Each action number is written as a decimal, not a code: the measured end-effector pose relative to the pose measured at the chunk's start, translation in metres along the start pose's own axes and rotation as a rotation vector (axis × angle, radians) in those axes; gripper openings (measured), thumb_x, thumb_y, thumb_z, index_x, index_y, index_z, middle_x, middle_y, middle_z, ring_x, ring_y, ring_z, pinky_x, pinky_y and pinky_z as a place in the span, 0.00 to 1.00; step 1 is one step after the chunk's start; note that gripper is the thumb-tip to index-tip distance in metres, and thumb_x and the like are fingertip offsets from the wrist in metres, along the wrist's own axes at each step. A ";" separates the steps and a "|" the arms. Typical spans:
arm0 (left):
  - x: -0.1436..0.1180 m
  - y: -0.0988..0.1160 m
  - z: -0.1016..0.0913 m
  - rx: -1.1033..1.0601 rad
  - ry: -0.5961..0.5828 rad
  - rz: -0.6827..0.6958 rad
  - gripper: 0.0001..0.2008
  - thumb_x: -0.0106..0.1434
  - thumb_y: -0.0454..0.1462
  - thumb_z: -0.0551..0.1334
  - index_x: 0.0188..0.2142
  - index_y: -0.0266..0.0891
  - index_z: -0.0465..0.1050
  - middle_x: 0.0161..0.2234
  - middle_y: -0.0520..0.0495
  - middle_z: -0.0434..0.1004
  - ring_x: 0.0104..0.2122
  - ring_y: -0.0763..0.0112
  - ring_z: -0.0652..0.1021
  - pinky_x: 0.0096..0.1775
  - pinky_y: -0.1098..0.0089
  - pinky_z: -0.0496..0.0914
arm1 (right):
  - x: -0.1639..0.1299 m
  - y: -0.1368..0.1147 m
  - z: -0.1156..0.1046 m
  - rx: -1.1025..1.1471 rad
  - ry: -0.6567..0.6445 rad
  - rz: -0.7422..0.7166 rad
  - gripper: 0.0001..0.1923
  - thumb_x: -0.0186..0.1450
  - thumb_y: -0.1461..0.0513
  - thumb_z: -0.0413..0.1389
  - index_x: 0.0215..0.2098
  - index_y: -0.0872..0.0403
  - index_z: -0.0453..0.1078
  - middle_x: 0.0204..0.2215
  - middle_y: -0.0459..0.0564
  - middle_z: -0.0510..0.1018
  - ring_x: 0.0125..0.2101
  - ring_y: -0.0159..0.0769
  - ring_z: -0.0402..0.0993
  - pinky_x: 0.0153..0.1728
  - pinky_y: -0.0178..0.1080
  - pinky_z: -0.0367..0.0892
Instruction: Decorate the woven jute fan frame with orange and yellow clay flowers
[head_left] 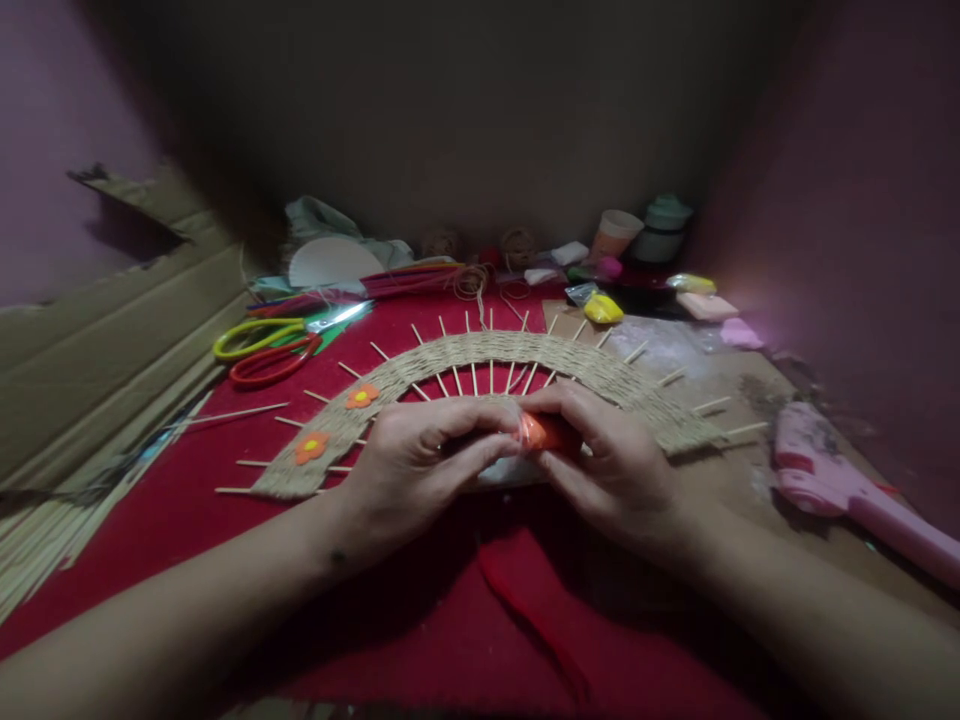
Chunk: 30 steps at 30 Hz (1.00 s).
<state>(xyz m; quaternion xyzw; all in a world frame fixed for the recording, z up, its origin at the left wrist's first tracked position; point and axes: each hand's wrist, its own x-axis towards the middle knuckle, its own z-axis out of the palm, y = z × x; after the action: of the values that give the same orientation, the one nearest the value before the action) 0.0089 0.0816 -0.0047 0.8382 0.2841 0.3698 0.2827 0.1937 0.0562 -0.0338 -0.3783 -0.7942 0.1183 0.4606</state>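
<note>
Between my two hands is a small packet of orange modelling clay (537, 432) in clear plastic. My left hand (427, 455) pinches the plastic at its left end, while the fingers of my right hand (619, 465) close round the orange part. Behind them arches a fan-shaped woven twine piece (480, 348) on thin wooden sticks that radiate outward. Two orange flowers with yellow centres, one higher (362, 396) and one lower (311, 447), sit on its left arm. My hands cover part of its middle and lower centre.
Scissors with yellow and red handles (274, 350) lie at the left. A pink glue gun (832, 480) is at the right. Yellow clay (603, 308), a cup (616, 234) and twine balls (517, 246) are along the back. Cardboard (150, 300) and loose sticks (97, 500) flank the red cloth (360, 620).
</note>
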 end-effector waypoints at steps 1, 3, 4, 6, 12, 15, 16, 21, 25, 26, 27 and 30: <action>-0.001 0.000 0.001 0.014 0.015 0.020 0.07 0.58 0.28 0.63 0.36 0.36 0.76 0.34 0.53 0.81 0.32 0.81 0.78 0.37 0.85 0.69 | 0.000 0.000 0.000 -0.005 -0.002 -0.004 0.14 0.58 0.73 0.52 0.42 0.57 0.65 0.32 0.48 0.73 0.33 0.30 0.70 0.32 0.32 0.65; -0.002 0.001 0.002 0.028 0.041 0.028 0.07 0.57 0.27 0.64 0.35 0.36 0.76 0.33 0.52 0.81 0.31 0.81 0.77 0.35 0.85 0.69 | 0.000 0.000 0.000 -0.015 -0.007 -0.004 0.13 0.58 0.73 0.52 0.41 0.56 0.65 0.31 0.48 0.72 0.33 0.30 0.70 0.31 0.32 0.65; -0.002 0.002 0.001 0.012 0.053 -0.003 0.07 0.57 0.27 0.64 0.35 0.36 0.76 0.32 0.53 0.80 0.29 0.82 0.76 0.33 0.85 0.69 | 0.001 0.000 0.000 -0.015 -0.005 -0.001 0.13 0.58 0.73 0.52 0.41 0.56 0.65 0.31 0.48 0.73 0.32 0.30 0.70 0.31 0.32 0.65; 0.000 0.005 -0.004 -0.105 0.079 -0.142 0.04 0.57 0.29 0.64 0.32 0.37 0.76 0.27 0.54 0.78 0.24 0.83 0.74 0.26 0.85 0.67 | 0.001 0.000 -0.001 -0.013 0.005 0.017 0.12 0.59 0.72 0.52 0.40 0.56 0.65 0.31 0.48 0.73 0.32 0.30 0.70 0.31 0.33 0.65; 0.014 0.002 -0.025 -0.820 0.076 -0.506 0.02 0.60 0.32 0.59 0.30 0.37 0.68 0.22 0.52 0.75 0.16 0.77 0.72 0.15 0.80 0.65 | 0.003 0.003 -0.003 -0.009 0.041 0.148 0.09 0.60 0.68 0.53 0.39 0.56 0.67 0.31 0.48 0.74 0.31 0.31 0.70 0.30 0.34 0.65; 0.018 -0.004 -0.025 -0.954 -0.005 -0.545 0.03 0.59 0.29 0.58 0.32 0.35 0.68 0.27 0.46 0.79 0.18 0.74 0.75 0.15 0.78 0.68 | 0.003 0.003 -0.004 -0.004 0.052 0.155 0.08 0.60 0.68 0.53 0.39 0.56 0.67 0.31 0.47 0.73 0.30 0.30 0.69 0.29 0.34 0.64; 0.019 -0.006 -0.024 -0.981 -0.022 -0.556 0.04 0.59 0.28 0.58 0.33 0.35 0.68 0.28 0.45 0.79 0.19 0.74 0.76 0.16 0.78 0.69 | 0.003 0.003 -0.004 -0.005 0.051 0.159 0.08 0.60 0.68 0.53 0.39 0.55 0.67 0.30 0.47 0.73 0.30 0.30 0.69 0.29 0.34 0.64; 0.022 -0.008 -0.022 -1.037 -0.028 -0.581 0.06 0.59 0.26 0.58 0.35 0.32 0.72 0.29 0.44 0.80 0.20 0.75 0.77 0.20 0.79 0.73 | 0.003 0.002 -0.005 -0.010 0.051 0.174 0.08 0.60 0.68 0.53 0.39 0.54 0.67 0.30 0.46 0.73 0.28 0.30 0.68 0.28 0.34 0.64; 0.020 -0.009 -0.023 -1.053 -0.043 -0.619 0.05 0.61 0.28 0.58 0.30 0.32 0.72 0.24 0.46 0.78 0.15 0.77 0.75 0.15 0.82 0.70 | 0.003 0.002 -0.005 -0.007 0.059 0.155 0.08 0.60 0.67 0.53 0.38 0.55 0.66 0.30 0.47 0.74 0.29 0.30 0.69 0.28 0.34 0.64; 0.020 -0.009 -0.023 -1.059 -0.047 -0.625 0.05 0.62 0.30 0.59 0.30 0.32 0.72 0.23 0.47 0.78 0.14 0.78 0.74 0.13 0.82 0.68 | 0.004 0.002 -0.005 -0.009 0.059 0.154 0.08 0.60 0.67 0.53 0.38 0.55 0.66 0.30 0.47 0.74 0.29 0.30 0.69 0.28 0.34 0.64; 0.019 -0.009 -0.024 -1.066 -0.052 -0.632 0.06 0.63 0.32 0.59 0.30 0.33 0.71 0.22 0.48 0.77 0.12 0.78 0.73 0.12 0.82 0.66 | 0.004 0.002 -0.005 -0.012 0.059 0.154 0.08 0.60 0.67 0.53 0.38 0.55 0.67 0.30 0.47 0.74 0.29 0.30 0.69 0.28 0.34 0.64; 0.018 -0.009 -0.024 -1.078 -0.040 -0.641 0.08 0.64 0.36 0.58 0.30 0.34 0.71 0.19 0.51 0.74 0.09 0.80 0.69 0.09 0.83 0.63 | 0.004 0.002 -0.005 -0.016 0.066 0.146 0.07 0.60 0.68 0.53 0.38 0.56 0.67 0.29 0.47 0.74 0.28 0.29 0.69 0.27 0.33 0.63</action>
<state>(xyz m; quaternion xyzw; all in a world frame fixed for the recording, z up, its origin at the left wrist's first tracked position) -0.0022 0.1068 0.0112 0.4579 0.2894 0.3421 0.7678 0.1978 0.0594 -0.0294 -0.4424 -0.7498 0.1326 0.4738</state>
